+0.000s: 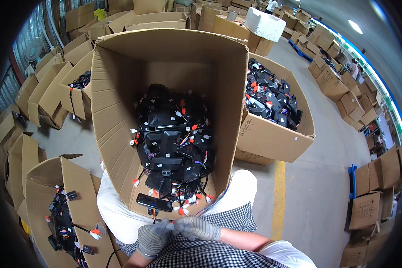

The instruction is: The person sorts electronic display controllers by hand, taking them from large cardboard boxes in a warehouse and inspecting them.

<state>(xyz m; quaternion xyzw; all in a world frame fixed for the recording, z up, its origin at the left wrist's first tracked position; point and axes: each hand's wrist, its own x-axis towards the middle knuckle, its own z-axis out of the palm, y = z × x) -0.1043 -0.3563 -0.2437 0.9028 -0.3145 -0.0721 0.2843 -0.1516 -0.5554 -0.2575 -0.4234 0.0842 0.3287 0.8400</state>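
Gloved left hand (152, 239) and right hand (196, 228) together beneath a tall cardboard box (116, 111) of black wired parts (172, 143).

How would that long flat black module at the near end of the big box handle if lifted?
The black module looks rigid, probably light. Its wires run into the tangled pile, so it would likely snag and drag neighbours. Smooth casing may slip in the gloved hands.

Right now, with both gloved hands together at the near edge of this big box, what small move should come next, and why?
Probably part the hands and reach the right hand forward to the flat black unit lying nearest in the cardboard box. The left hand and right hand touch each other and seem to hold nothing, and that unit lies on top of the tangled wires.
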